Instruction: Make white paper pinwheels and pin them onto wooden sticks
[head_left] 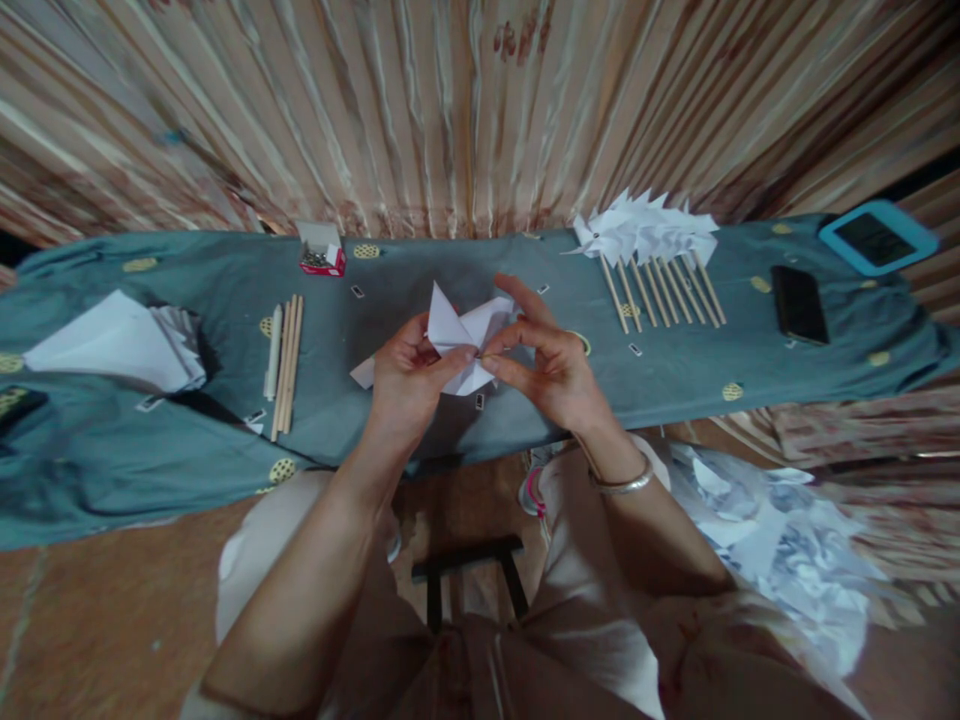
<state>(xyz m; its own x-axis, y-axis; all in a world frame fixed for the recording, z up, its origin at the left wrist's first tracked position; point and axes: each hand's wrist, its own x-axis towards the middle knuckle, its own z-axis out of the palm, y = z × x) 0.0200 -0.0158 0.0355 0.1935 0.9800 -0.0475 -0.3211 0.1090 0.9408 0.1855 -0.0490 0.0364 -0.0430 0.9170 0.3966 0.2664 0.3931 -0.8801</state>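
Observation:
A white paper pinwheel (469, 335) with folded, pointed blades is held up over the middle of the cloth-covered table. My left hand (409, 375) is closed on its left side, the thumb pressing near the centre. At that centre my right hand (551, 370) pinches a small, thin pin-like piece between thumb and forefinger, its other fingers raised. Most of this piece is hidden by the fingertips. A pale strip (364, 374), perhaps paper, shows beside my left hand.
Left lie stacked white paper sheets (112, 345), several wooden sticks (288, 365) and a red-white box (322, 250) of small metal pieces. Right are finished pinwheels on sticks (649, 235), a phone (800, 305) and a blue-framed device (877, 238). A plastic bag (787, 550) with white paper stands below.

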